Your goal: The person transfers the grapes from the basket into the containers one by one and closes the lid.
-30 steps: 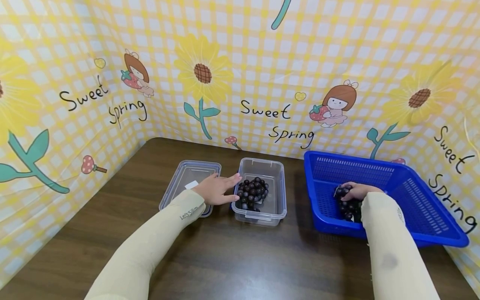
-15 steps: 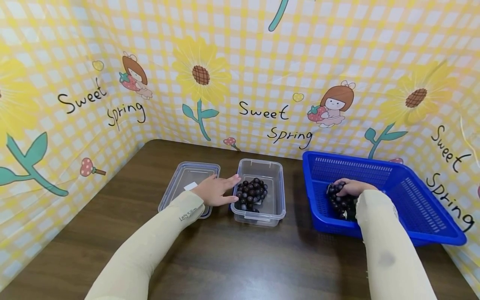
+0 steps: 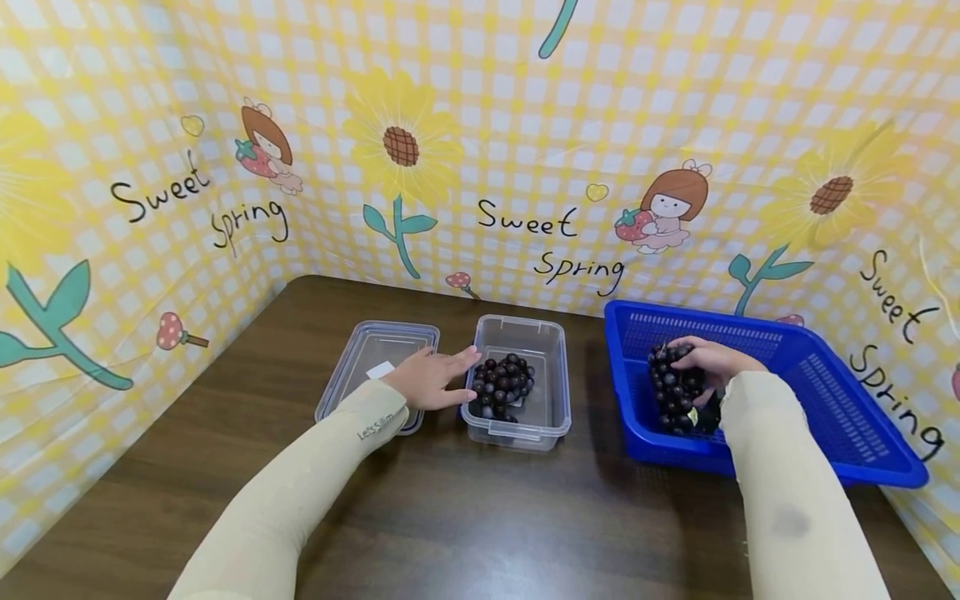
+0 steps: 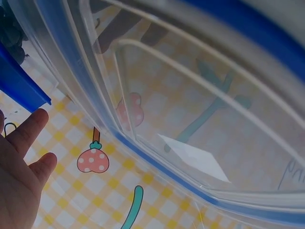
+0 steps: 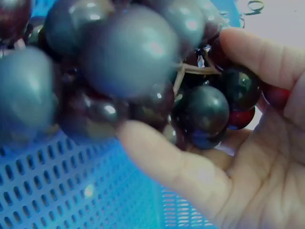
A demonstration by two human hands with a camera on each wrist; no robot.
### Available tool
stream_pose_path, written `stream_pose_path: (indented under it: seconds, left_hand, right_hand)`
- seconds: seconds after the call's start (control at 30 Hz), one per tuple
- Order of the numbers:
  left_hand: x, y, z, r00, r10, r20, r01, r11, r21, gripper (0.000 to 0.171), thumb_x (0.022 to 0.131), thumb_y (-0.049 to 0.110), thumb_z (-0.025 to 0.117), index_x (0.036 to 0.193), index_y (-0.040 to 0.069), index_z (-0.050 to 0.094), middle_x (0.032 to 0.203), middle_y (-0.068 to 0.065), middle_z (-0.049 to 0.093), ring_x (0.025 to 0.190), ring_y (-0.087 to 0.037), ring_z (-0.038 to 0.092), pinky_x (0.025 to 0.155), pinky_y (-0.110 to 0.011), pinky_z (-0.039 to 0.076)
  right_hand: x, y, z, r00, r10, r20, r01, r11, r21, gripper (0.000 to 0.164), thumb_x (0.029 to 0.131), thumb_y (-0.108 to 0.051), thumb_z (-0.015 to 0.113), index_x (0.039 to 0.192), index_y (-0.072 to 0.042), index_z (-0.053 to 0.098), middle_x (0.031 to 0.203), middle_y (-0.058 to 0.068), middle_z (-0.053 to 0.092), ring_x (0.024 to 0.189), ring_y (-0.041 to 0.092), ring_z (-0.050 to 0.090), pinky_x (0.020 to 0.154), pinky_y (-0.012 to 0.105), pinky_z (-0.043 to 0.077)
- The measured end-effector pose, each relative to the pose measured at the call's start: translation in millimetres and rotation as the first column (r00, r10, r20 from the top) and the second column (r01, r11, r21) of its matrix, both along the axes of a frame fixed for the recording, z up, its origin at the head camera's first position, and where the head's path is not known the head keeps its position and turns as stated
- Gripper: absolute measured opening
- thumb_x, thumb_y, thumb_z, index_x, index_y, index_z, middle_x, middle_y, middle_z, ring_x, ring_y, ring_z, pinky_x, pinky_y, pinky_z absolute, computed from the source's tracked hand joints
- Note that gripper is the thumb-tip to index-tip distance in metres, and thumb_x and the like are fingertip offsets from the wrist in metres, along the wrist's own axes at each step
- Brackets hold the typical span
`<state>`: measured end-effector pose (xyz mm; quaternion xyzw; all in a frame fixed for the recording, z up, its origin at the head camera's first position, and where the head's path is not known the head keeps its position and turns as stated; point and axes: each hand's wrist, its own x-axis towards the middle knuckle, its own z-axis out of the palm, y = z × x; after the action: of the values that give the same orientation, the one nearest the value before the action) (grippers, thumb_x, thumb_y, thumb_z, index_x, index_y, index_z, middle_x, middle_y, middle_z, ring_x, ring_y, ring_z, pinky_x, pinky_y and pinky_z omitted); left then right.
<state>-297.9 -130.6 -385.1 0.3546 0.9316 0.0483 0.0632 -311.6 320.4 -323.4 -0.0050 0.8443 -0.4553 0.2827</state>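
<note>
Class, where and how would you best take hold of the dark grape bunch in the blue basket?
Probably round the body of the grape bunch, from above and the right, in a broad grasp, as the right hand holds it. It is lumpy, and the blue basket encloses its sides but opens upward. The thin stem looks too slight to pinch.

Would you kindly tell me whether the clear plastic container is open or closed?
Open: the clear container has no cover on, its lid lies beside it, and dark grapes show inside.
</note>
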Motion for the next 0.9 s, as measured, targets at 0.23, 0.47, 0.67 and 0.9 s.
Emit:
stream_pose_path:
  seconds: [0.23, 0.47, 0.67, 0.9]
  left_hand:
    - [-0.7, 0, 0.4, 1.000, 0.000, -0.005, 0.000, 1.000, 0.005, 0.072, 0.098, 0.052, 0.039, 0.153, 0.009, 0.022, 0.156, -0.006, 0.019, 0.134, -0.029, 0.039, 0.110, -0.060, 0.017]
    - [2.9, 1, 3.0, 1.000, 0.001, 0.009, -0.001, 1.000, 0.007, 0.071, 0.099, 0.051, 0.039, 0.153, 0.009, 0.023, 0.157, -0.007, 0.020, 0.135, -0.030, 0.039, 0.111, -0.060, 0.017]
    - [1.6, 1, 2.1, 1.000, -0.011, -0.002, 0.011, 1.000, 0.020, 0.071, 0.099, 0.051, 0.040, 0.152, 0.008, 0.024, 0.156, -0.008, 0.021, 0.133, -0.030, 0.041, 0.110, -0.061, 0.019]
    - [-0.4, 2, 1.1, 1.000, -0.016, -0.011, 0.016, 1.000, 0.017, 0.071, 0.099, 0.051, 0.039, 0.152, 0.007, 0.024, 0.156, -0.008, 0.022, 0.133, -0.030, 0.041, 0.110, -0.060, 0.019]
  right_hand:
    - [2.2, -7, 11.6, 0.998, -0.058, -0.007, 0.058, 0.994, -0.097, 0.057, 0.100, -0.008, 0.040, 0.146, 0.001, 0.009, 0.151, 0.032, -0.008, 0.138, 0.052, 0.002, 0.082, 0.057, 0.050]
    - [6.8, -14, 20.8, 0.994, -0.074, -0.086, 0.064, 0.991, -0.116, 0.057, 0.100, -0.008, 0.043, 0.148, -0.001, 0.013, 0.154, 0.029, -0.009, 0.139, 0.051, 0.003, 0.085, 0.063, 0.046]
    - [13.5, -15, 36.3, 0.986, -0.101, -0.135, 0.082, 0.987, -0.141, 0.060, 0.100, -0.009, 0.044, 0.150, -0.003, 0.012, 0.155, 0.027, -0.010, 0.139, 0.051, 0.001, 0.087, 0.065, 0.044]
    - [18.9, -18, 54.1, 0.973, -0.150, -0.174, 0.118, 0.976, -0.184, 0.052, 0.100, -0.011, 0.047, 0.145, -0.006, 0.022, 0.156, 0.025, -0.006, 0.139, 0.050, 0.005, 0.088, 0.067, 0.042]
